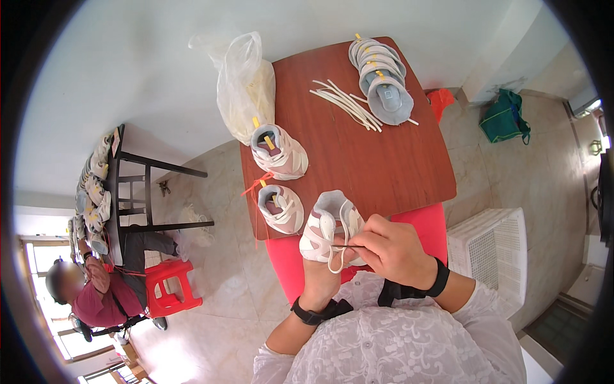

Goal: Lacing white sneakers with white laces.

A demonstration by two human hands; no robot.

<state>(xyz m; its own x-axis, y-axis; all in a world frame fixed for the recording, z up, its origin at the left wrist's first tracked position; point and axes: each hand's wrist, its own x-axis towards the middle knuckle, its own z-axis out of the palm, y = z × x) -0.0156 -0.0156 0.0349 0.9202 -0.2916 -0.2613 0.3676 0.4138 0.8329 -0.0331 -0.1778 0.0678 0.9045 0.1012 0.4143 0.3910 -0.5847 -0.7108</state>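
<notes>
Right hand [398, 253], grip closed, pinches slim dark tool [346, 246].

Green bag [505, 118] on tiled floor [224, 275], white perforated crate [515, 256], co-worker [105, 299] seated on red stool [164, 272]

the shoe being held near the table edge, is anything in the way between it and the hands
No obstacle is visible: the left hand holds the shoe directly. Only a thin dark tool, held in the right hand, comes between that hand and the shoe.
</notes>
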